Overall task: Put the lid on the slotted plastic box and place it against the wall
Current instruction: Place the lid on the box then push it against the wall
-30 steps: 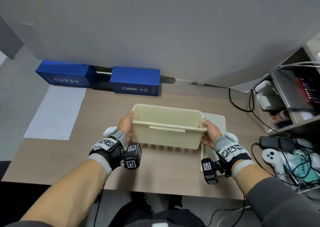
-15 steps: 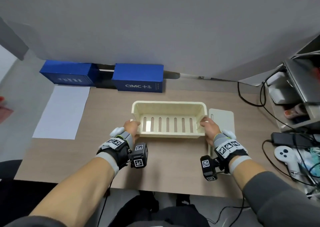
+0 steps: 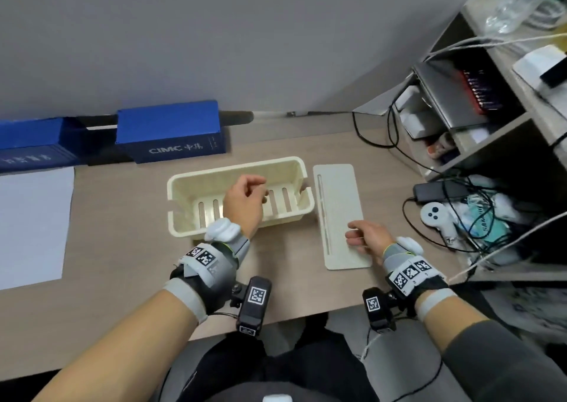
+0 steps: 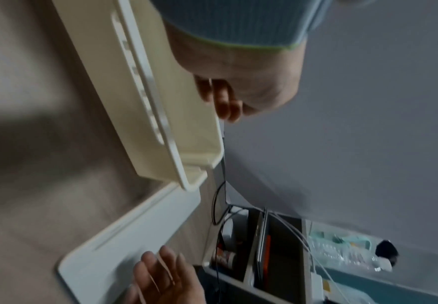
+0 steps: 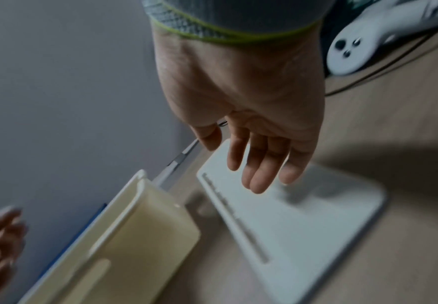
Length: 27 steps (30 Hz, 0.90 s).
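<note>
The cream slotted plastic box [image 3: 199,183] stands open side up on the wooden desk, a short way in front of the grey wall [image 3: 214,48]. Its flat cream lid [image 3: 336,205] lies on the desk just right of the box. My left hand [image 3: 244,200] hovers over the box's middle with fingers loosely curled, holding nothing. My right hand [image 3: 363,237] reaches over the lid's near end with fingers stretched out. In the right wrist view the right hand [image 5: 259,164] sits just above the lid [image 5: 303,226], beside the box [image 5: 134,236]. The left wrist view shows the left hand [image 4: 225,102] above the box [image 4: 160,102].
Two blue cartons [image 3: 171,134] [image 3: 30,147] stand against the wall behind the box. A white sheet of paper [image 3: 30,223] lies at the left. On the right are a shelf unit [image 3: 478,143], tangled cables, a black adapter [image 3: 438,190] and a white controller [image 3: 435,217].
Both hands held the box by its ends, set it down on the desk and let go. The left hand moved over the box; the right hand moved to the lid.
</note>
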Each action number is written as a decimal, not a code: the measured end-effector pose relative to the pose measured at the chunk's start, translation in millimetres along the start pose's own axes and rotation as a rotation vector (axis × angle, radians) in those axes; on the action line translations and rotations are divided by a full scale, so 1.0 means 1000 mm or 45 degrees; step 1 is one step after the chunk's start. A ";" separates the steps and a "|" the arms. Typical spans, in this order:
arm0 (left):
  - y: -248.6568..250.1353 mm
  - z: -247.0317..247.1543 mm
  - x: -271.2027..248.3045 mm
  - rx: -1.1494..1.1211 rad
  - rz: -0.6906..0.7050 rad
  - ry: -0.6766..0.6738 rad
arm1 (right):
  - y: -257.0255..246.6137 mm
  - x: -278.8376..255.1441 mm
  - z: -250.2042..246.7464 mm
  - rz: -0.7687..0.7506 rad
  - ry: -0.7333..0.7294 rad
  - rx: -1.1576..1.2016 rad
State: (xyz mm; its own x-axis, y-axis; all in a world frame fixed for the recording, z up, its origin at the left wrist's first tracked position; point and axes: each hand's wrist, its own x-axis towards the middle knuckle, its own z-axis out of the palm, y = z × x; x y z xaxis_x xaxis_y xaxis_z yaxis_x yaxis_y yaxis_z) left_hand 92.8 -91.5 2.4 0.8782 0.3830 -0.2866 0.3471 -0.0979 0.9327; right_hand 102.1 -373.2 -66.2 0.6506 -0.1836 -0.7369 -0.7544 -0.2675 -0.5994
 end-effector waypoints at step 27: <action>-0.042 0.206 -0.051 0.371 -0.752 -0.539 | 0.042 0.061 -0.106 0.000 -0.180 -0.074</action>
State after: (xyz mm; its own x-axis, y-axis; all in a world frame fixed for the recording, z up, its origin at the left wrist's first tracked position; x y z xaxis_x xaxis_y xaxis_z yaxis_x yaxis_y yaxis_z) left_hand 101.1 -296.1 -67.3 0.5518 0.0697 -0.8311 0.8168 -0.2463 0.5216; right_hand 119.4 -496.1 -103.5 0.6290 -0.0497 -0.7758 -0.7451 -0.3229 -0.5835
